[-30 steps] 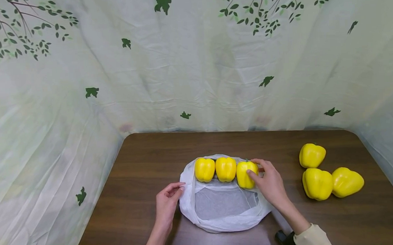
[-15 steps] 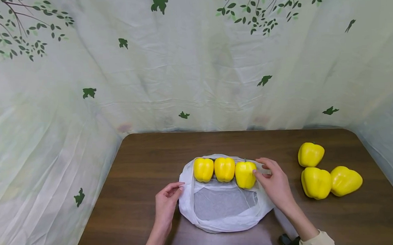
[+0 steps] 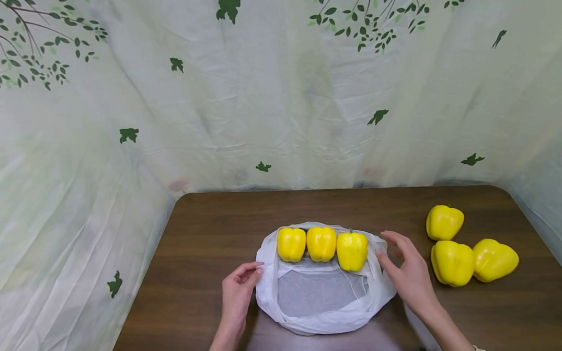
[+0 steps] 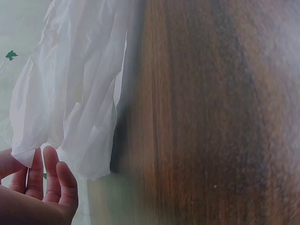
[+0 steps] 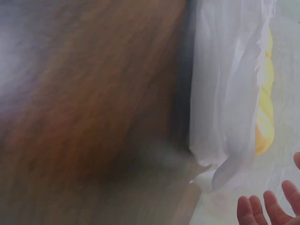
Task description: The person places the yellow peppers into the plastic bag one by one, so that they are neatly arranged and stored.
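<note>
A white plastic bag (image 3: 315, 321) lies with its mouth spread wide, mid-table. Along its far side sit three yellow bell peppers in a row: a left one (image 3: 291, 244), a middle one (image 3: 321, 244) and a right one (image 3: 352, 251) with its stem up. My left hand (image 3: 239, 292) pinches the bag's left rim; in the left wrist view the rim's corner is between thumb and fingers. Just off the bag's right edge is my right hand (image 3: 410, 272), its fingers loosely bent with nothing in them. In the right wrist view its fingers (image 5: 272, 206) stand apart from the bag.
Several things lie on the brown wooden table (image 3: 217, 215). At the right are three more yellow bell peppers: a far one (image 3: 445, 222), a near one (image 3: 452, 263) and one on its side (image 3: 495, 260). A pale leaf-print curtain (image 3: 278, 102) hangs behind.
My right hand has let go of the right bell pepper and moved right, past the bag's edge. The left hand keeps its pinch on the rim. The bell peppers have stayed in place.
</note>
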Tool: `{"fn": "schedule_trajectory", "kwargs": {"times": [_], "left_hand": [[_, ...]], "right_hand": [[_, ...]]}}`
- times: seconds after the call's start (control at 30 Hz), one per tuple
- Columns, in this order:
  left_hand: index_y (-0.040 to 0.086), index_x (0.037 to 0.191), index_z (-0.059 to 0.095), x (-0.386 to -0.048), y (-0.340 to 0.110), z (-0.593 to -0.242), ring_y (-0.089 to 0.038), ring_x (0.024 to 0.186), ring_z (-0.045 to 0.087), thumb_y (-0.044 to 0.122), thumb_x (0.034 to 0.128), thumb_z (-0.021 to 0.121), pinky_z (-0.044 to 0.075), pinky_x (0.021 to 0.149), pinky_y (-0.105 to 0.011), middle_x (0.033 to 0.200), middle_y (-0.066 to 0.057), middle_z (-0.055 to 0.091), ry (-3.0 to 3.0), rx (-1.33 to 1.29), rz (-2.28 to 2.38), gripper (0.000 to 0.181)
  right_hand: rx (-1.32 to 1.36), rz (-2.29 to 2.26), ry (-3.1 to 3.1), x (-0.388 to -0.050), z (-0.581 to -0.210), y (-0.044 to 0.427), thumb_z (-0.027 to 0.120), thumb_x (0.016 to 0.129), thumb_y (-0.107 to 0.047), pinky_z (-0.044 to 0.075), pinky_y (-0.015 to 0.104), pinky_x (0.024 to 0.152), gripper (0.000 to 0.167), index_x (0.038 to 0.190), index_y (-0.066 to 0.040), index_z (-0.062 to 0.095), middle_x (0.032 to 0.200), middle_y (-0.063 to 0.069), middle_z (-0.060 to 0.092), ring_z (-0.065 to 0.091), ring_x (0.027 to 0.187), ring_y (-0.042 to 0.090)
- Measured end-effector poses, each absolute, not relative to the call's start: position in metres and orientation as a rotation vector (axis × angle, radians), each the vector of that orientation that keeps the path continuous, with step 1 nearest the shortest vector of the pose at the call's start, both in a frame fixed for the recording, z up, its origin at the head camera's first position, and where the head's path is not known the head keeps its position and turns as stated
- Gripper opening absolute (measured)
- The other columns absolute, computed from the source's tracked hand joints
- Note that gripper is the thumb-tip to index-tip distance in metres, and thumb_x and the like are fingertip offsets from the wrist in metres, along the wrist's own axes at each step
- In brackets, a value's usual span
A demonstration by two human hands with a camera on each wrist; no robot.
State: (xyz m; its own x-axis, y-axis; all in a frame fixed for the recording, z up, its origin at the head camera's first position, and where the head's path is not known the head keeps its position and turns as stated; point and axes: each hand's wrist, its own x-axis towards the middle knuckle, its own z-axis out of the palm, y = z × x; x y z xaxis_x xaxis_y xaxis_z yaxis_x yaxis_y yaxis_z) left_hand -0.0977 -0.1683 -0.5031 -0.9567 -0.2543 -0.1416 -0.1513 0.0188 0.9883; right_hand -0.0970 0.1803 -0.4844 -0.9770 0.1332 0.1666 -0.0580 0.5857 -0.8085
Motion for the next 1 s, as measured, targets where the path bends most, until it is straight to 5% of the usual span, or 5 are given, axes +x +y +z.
{"fn": "schedule_trajectory", "kwargs": {"times": [0.4,0.63,1.0], "left_hand": [[-0.001,0.104,0.074,-0.096,-0.169,-0.502,-0.020,0.082,0.062,0.006,0.0887,0.071,0.049,0.073,-0.023,0.096,-0.015,0.070,-2.203,0.457,-2.098,0.017],[-0.001,0.104,0.074,-0.096,-0.169,-0.503,-0.021,0.083,0.062,0.006,0.0886,0.071,0.050,0.074,-0.023,0.097,-0.014,0.070,-2.204,0.447,-2.098,0.017],[-0.001,0.104,0.074,-0.098,-0.169,-0.504,-0.021,0.084,0.063,0.006,0.0887,0.071,0.050,0.076,-0.023,0.098,-0.014,0.070,-2.212,0.437,-2.092,0.017]], "right_hand": [[-0.045,1.194,-2.577,-0.082,-0.484,0.202,0.067,0.094,-0.017,0.045,0.049,0.093,0.041,0.133,-0.008,0.058,0.137,0.012,0.052,0.050,0.120,0.029],[-0.083,1.141,-2.565,-0.074,-0.484,0.212,0.069,0.093,-0.017,0.034,0.007,0.091,0.042,0.133,-0.010,0.058,0.137,0.010,0.053,0.050,0.121,0.029],[-0.127,1.028,-2.532,-0.070,-0.486,0.227,0.070,0.091,-0.011,0.023,0.003,0.090,0.043,0.132,-0.005,0.058,0.137,0.015,0.053,0.049,0.122,0.034]]}}
